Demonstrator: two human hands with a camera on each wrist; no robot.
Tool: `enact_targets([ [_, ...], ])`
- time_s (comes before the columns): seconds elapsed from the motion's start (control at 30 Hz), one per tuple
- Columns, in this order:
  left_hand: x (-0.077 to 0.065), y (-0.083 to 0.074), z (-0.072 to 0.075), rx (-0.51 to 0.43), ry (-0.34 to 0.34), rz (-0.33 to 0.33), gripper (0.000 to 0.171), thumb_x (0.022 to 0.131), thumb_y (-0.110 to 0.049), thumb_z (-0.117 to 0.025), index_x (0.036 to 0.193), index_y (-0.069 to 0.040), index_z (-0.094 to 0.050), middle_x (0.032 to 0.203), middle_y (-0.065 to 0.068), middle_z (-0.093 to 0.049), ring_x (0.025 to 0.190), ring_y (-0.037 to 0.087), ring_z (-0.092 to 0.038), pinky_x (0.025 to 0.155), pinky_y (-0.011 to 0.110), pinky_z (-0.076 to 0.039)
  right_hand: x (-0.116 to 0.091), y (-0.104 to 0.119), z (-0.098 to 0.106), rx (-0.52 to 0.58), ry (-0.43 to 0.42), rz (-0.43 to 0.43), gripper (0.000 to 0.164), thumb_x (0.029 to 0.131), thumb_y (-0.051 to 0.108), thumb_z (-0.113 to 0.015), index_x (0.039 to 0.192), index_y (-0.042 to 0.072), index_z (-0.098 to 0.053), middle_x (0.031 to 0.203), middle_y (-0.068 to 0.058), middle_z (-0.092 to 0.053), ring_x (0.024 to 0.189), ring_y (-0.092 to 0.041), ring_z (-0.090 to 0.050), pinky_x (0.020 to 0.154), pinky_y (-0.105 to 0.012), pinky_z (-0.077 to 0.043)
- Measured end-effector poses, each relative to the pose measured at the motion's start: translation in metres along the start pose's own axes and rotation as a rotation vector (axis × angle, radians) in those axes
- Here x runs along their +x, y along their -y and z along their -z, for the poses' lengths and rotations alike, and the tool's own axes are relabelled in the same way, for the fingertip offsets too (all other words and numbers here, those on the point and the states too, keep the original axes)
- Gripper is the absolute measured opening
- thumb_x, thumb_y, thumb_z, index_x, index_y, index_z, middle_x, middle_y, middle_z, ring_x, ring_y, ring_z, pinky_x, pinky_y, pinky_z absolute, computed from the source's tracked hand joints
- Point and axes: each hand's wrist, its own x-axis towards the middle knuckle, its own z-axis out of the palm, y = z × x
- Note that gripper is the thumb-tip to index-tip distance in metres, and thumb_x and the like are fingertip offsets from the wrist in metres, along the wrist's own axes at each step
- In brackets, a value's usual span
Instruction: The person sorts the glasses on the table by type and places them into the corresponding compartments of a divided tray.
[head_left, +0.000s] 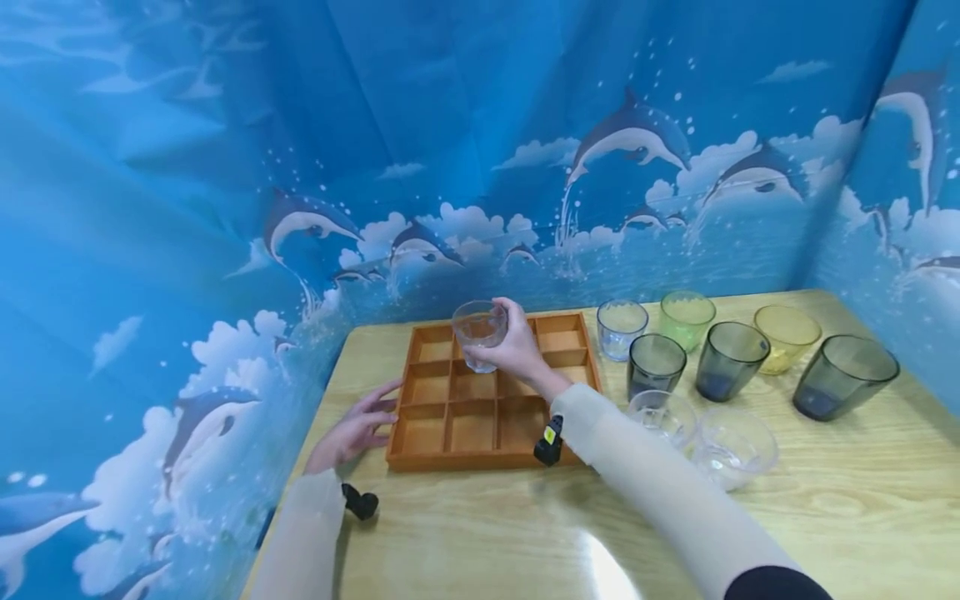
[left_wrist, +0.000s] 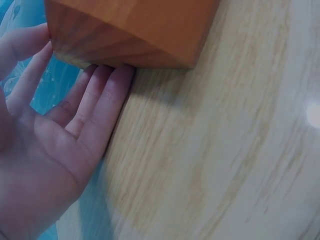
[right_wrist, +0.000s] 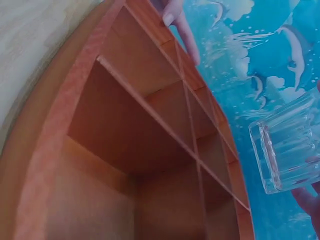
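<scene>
Over the back part of a wooden compartment tray (head_left: 450, 460), my right hand (head_left: 516, 348) grips a clear drinking glass (head_left: 480, 327). In the right wrist view the glass (right_wrist: 290, 145) shows its thick ribbed base, raised above the compartments, with fingertips (right_wrist: 306, 200) at its side. My left hand (head_left: 362, 427) lies at the tray's left side. Its fingers (left_wrist: 95, 100) are nearly straight, with the fingertips against the tray's outer wall (left_wrist: 125, 45) in the left wrist view.
Right of the tray stand a blue glass (head_left: 622, 330), a green glass (head_left: 687, 321), a yellow glass (head_left: 786, 337) and several dark grey glasses (head_left: 731, 360). Two clear glasses (head_left: 731, 450) stand near the right forearm. A dolphin-print curtain (head_left: 450, 167) hangs behind the table (head_left: 465, 533).
</scene>
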Motion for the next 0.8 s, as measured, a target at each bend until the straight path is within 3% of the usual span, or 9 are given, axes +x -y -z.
enact_targets([
  [0.33,-0.002,0.002,-0.003,-0.008,-0.004,-0.002,0.061,0.09,-0.01,-0.057,0.143,-0.032,-0.035,0.149,0.01,-0.021,0.133,0.035,-0.025,0.093,0.057,-0.036,0.018,-0.016,-0.015,-0.06,-0.042,-0.04,0.084,0.07,0.026,-0.081,0.136,0.01,-0.03,0.121,-0.011,-0.039,0.108,-0.025,-0.043,0.088,-0.039,-0.041],
  [0.57,-0.003,0.0,-0.004,-0.01,-0.004,0.007,0.061,0.091,-0.01,-0.056,0.143,-0.033,-0.034,0.151,0.01,-0.018,0.134,0.036,-0.022,0.094,0.058,-0.034,0.027,-0.021,-0.021,-0.033,-0.068,-0.053,0.086,0.072,0.029,-0.08,0.138,0.013,-0.027,0.133,-0.011,-0.031,0.118,-0.022,-0.039,0.095,-0.041,-0.039],
  [0.8,-0.008,-0.01,-0.006,-0.028,0.046,0.017,0.064,0.092,-0.008,-0.054,0.147,-0.027,-0.028,0.151,0.014,-0.014,0.134,0.038,-0.021,0.094,0.059,-0.033,0.03,-0.023,-0.027,-0.022,-0.107,-0.088,0.087,0.072,0.032,-0.079,0.139,0.015,-0.025,0.136,-0.01,-0.029,0.12,-0.025,-0.039,0.095,-0.043,-0.039],
])
